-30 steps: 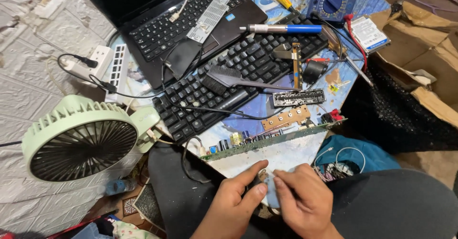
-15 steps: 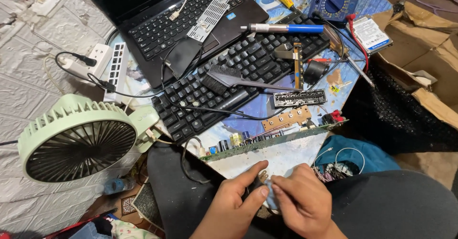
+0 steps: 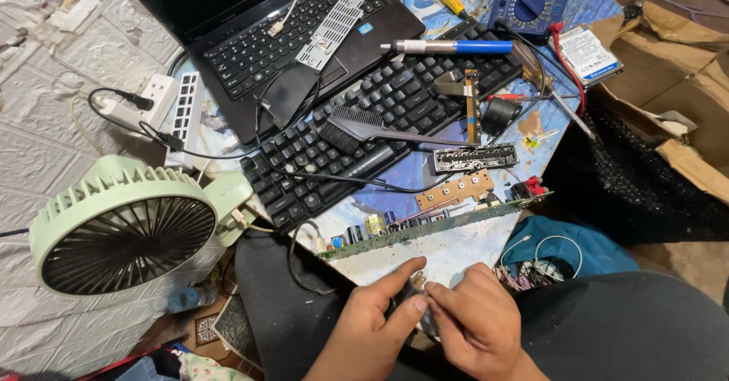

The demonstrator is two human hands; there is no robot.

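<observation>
My left hand [image 3: 372, 322] and my right hand [image 3: 480, 322] meet low in the view, over my lap. Between their fingertips they pinch a small metal part [image 3: 422, 288]; its shape is too small to tell. Just above the hands a long green circuit board [image 3: 425, 229] stands on its edge at the near side of the small table, with several capacitors along it. A small tan circuit board [image 3: 456, 191] lies right behind it.
A black keyboard [image 3: 380, 123] carries a black brush [image 3: 372, 132], with a laptop [image 3: 296, 47] behind. A blue-handled tool [image 3: 448, 47], blue multimeter [image 3: 531, 1] and hard drive [image 3: 588, 50] lie at the back. A pale green fan [image 3: 125, 225] stands left; cardboard [image 3: 676, 69] right.
Both hands stay together on the small part, with only slight finger movement. The view has shifted a little.
</observation>
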